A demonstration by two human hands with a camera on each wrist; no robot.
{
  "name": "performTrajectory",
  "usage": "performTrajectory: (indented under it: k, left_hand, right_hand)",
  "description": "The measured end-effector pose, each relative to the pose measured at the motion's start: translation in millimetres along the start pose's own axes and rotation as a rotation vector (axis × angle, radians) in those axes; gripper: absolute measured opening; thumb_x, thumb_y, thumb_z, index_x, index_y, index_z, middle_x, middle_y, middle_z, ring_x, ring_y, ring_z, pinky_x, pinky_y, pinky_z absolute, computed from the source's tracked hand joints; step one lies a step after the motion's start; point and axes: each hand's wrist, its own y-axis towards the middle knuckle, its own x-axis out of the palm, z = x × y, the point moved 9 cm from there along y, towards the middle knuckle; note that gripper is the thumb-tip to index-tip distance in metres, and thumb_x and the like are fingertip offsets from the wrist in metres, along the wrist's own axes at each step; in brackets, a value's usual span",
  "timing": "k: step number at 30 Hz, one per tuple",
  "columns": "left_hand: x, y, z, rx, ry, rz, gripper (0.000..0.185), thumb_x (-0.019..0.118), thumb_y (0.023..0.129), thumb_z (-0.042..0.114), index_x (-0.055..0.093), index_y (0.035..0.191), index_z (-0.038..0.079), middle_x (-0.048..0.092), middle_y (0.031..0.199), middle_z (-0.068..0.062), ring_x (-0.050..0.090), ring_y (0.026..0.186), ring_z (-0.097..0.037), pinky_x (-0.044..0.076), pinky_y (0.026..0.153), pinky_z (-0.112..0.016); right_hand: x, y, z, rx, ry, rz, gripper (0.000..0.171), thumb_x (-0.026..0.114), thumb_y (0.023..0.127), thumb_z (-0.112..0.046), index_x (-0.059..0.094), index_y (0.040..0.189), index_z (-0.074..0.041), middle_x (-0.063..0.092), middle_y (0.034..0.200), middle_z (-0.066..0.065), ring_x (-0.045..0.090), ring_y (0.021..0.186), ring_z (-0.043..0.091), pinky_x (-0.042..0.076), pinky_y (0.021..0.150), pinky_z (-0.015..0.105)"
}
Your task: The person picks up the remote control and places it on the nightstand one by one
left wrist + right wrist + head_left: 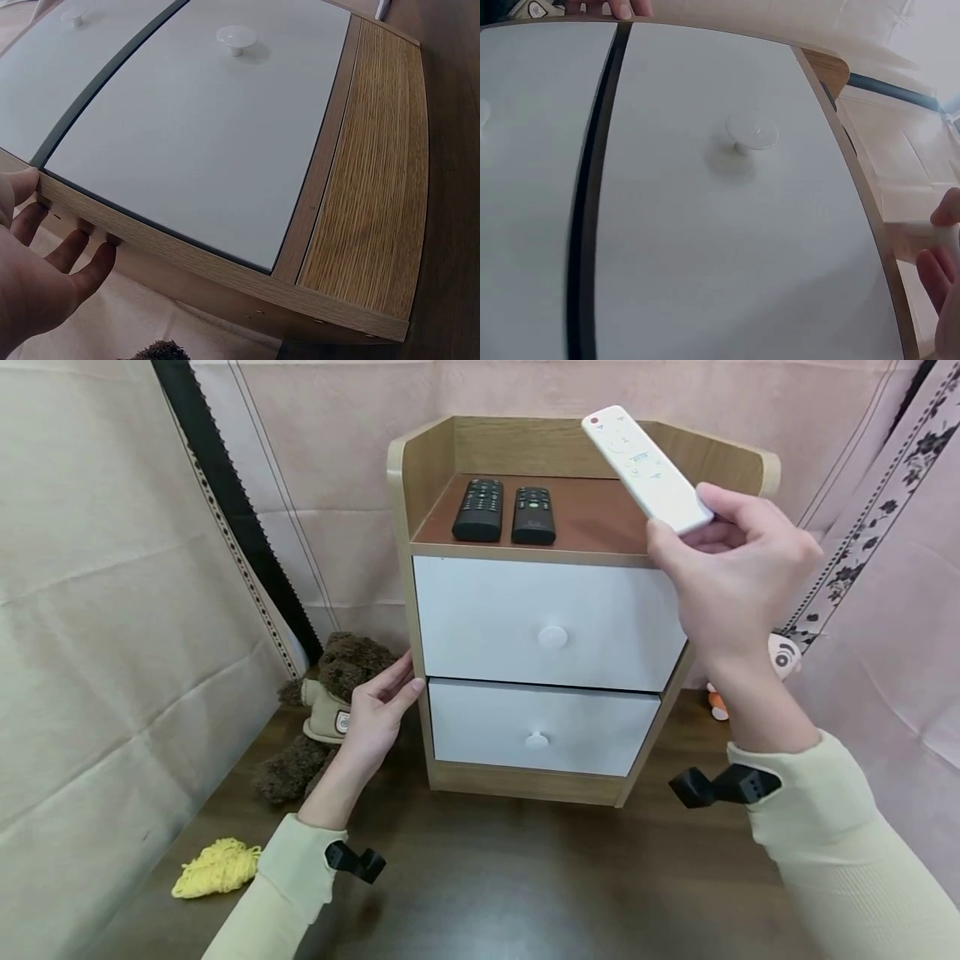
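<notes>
My right hand (738,556) pinches the lower end of a white remote control (645,468), raised in front of the cabinet's top right side. Two black remotes, one (478,510) left of the other (533,516), lie side by side on the brown top shelf (600,522). The small wooden cabinet (525,781) has two white drawers, an upper (480,618) and a lower (480,722), each with a round knob. Against the cabinet's left side rests my left hand (378,714), thumb at the front edge; in the left wrist view its fingertips (97,266) touch the side panel.
A brown teddy bear (326,710) in a light shirt sits left of the cabinet. Yellow yarn (217,867) lies on the dark wooden table (540,877) at the front left. Behind my right forearm, a white and orange toy (783,653) is partly hidden. Pale cloth (322,460) hangs around.
</notes>
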Motion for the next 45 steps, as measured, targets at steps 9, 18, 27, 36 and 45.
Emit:
performTrajectory:
  k: [9, 18, 27, 36, 45]
  left_hand:
    - [-2.8, -0.9, -1.4, -0.014, 0.007, -0.001, 0.052, 0.062, 0.104, 0.005, 0.046, 0.153, 0.004, 0.050, 0.153, -0.011, 0.047, 0.141, -0.019, 0.042, 0.112, -0.032]
    - [-7.3, -4.5, -0.6, -0.015, 0.010, 0.021, 0.052, 0.061, 0.104, 0.004, 0.046, 0.153, 0.003, 0.050, 0.153, -0.012, 0.047, 0.141, -0.020, 0.042, 0.111, -0.030]
    - [-4.6, -3.3, -1.3, -0.013, 0.000, 0.021, 0.052, 0.060, 0.104, 0.003, 0.046, 0.153, 0.004, 0.050, 0.152, -0.013, 0.047, 0.141, -0.020, 0.042, 0.111, -0.029]
    - [-3.0, -1.1, -2.3, -0.004, 0.004, 0.011, 0.052, 0.060, 0.104, 0.003, 0.046, 0.153, 0.004, 0.051, 0.152, -0.013, 0.047, 0.141, -0.020, 0.043, 0.111, -0.029]
    - [-0.4, -0.2, -2.8, -0.009, 0.003, 0.011, 0.052, 0.061, 0.104, 0.003, 0.046, 0.153, 0.005, 0.051, 0.152, -0.012, 0.047, 0.141, -0.020, 0.042, 0.111, -0.029]
  right_hand:
    - [35.7, 11.7, -7.7, -0.036, -0.250, -0.095, 0.034, 0.079, 0.080, -0.019, 0.080, 0.112, -0.007, 0.074, 0.094, 0.002, 0.060, 0.067, -0.003, 0.046, 0.067, 0.013]
    - [64.2, 4.5, -4.2, -0.094, -0.431, -0.214, 0.036, 0.077, 0.081, -0.023, 0.080, 0.111, -0.004, 0.076, 0.104, 0.008, 0.062, 0.095, 0.018, 0.037, 0.094, 0.026]
    - [71.4, 7.8, 1.6, -0.020, -0.557, -0.302, 0.037, 0.072, 0.082, -0.025, 0.080, 0.110, -0.004, 0.076, 0.110, 0.009, 0.058, 0.112, 0.031, 0.038, 0.102, 0.041]
    - [69.6, 6.9, -1.4, -0.030, -0.552, -0.268, 0.037, 0.080, 0.081, -0.035, 0.082, 0.100, -0.004, 0.078, 0.100, 0.010, 0.062, 0.106, 0.032, 0.042, 0.096, 0.043]
    - [68.2, 5.7, -0.9, -0.006, -0.564, -0.281, 0.041, 0.085, 0.079, -0.039, 0.082, 0.100, -0.005, 0.077, 0.100, 0.009, 0.057, 0.109, 0.031, 0.037, 0.101, 0.042]
